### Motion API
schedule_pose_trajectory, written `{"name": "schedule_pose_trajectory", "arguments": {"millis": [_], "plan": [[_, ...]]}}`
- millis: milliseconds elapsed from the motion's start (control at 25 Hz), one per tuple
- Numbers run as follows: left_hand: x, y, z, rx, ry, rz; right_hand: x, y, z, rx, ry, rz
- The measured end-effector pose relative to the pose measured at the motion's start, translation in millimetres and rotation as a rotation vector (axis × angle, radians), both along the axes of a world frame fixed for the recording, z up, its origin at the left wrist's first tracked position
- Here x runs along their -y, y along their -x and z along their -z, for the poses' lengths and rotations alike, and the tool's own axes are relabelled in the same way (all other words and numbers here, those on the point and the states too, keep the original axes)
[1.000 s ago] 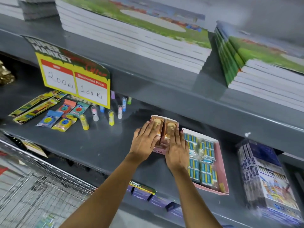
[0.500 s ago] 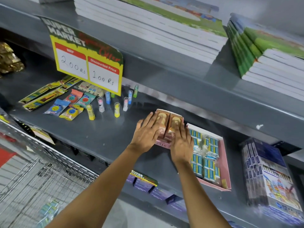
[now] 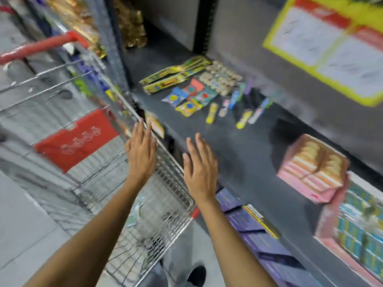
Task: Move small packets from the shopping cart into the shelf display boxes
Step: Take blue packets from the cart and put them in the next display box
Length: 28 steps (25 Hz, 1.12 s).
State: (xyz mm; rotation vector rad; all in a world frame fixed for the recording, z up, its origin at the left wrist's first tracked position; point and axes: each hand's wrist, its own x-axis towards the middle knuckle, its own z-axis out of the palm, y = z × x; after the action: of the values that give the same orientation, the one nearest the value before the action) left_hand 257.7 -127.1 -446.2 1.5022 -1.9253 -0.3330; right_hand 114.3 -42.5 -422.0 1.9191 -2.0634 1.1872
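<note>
Hands hover flat with fingers spread and empty, left hand (image 3: 141,154) over the wire shopping cart (image 3: 145,230) holding small packets (image 3: 134,212), right hand (image 3: 200,170) over the dark shelf (image 3: 244,150) near the pink display box (image 3: 310,170) (yellow price sign (image 3: 331,48) too blurred to read).

Whole view motion-blurred. Price sign (image 3: 331,48) cut off top and right, figures unreadable. Blue packet box (image 3: 352,243) cropped at right edge. Cart (image 3: 145,235) contents indistinct through wire.

Pink display box (image 3: 313,171) packed with packets — wire shopping cart (image 3: 145,206) left.
</note>
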Motion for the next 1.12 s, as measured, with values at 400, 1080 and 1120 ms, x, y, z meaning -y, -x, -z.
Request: {"name": "schedule_pose_trajectory", "arguments": {"millis": [400,1080,1120], "plan": [[-12.5,-144.5,209.1,0.27,-0.649,-0.27,-7.8,-143.5,232.4,0.104,-0.659,-0.037],[19.5,-152.4,329.0,0.658,-0.748,0.245,-4.8,-110.2,335.8,0.161,-0.877,0.159],[13.5,-146.8,325.4,0.608,-0.748,0.244,-2.9,-110.5,333.9,0.145,-0.863,0.192]]}}
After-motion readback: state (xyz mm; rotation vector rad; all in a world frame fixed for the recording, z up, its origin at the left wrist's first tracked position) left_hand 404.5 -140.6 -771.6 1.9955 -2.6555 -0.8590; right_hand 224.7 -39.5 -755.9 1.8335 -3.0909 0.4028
